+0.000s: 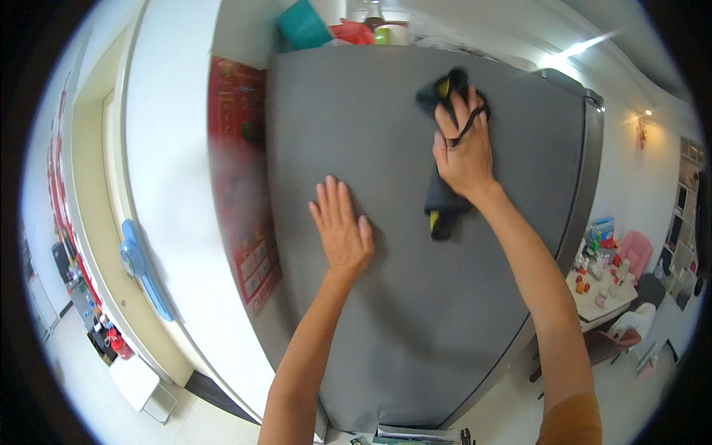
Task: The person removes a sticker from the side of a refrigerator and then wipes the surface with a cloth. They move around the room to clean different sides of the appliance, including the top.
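Observation:
The grey side panel of a refrigerator (389, 311) fills the middle of the view. My left hand (346, 236) lies flat against it on the left, fingers pointing up and holding nothing. Higher and to the right, my right hand (464, 150) presses a dark cloth (446, 192) with yellow patches to the panel. A black loop or edge of the cloth crosses over the fingers. Part of the cloth hangs below the palm, and its upper end is blurred.
A teal container (303, 25) and a red bag (353, 31) sit on top of the refrigerator. Left of it stands a white wall (172, 167) beside a red printed poster (236, 105). A cluttered dining table (598, 303) with chairs is at right. Flat items (417, 434) lie at the panel's foot.

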A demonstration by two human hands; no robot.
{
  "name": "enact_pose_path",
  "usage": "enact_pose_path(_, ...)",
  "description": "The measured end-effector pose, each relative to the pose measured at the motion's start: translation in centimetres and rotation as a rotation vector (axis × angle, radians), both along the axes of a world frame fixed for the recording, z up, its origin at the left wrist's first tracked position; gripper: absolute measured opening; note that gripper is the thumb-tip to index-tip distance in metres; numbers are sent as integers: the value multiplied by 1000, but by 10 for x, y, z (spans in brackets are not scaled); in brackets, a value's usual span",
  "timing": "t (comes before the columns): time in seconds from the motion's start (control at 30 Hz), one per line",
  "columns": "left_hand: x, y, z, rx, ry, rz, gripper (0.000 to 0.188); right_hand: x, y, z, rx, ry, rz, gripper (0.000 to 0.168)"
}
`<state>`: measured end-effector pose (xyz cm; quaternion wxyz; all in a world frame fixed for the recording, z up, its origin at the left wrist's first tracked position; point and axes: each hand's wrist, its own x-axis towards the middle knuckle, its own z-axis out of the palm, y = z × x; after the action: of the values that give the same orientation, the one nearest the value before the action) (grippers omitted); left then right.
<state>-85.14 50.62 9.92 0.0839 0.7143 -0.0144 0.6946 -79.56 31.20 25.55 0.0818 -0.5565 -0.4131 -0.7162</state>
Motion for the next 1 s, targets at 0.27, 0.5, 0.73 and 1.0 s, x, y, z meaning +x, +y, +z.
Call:
enact_pose_path(0.27, 13, 13, -13, -26, -244, -191, 60, -38, 167, 56, -14, -273, 51, 39)
enact_pose_path(0.5, -2, 9, -41, -378, -423, -499, 69, -28, 160, -65, -218, -82, 201, 29)
enact_pose_path(0.73, -33, 45, -73, -24, -140, -260, 57, 25, -58, -110, 211, 199, -286, 37)
enact_pose_path(1.0, -13, 54, -70, 42, -49, -222, 57, 76, -137, -175, 625, 115, -487, 25)
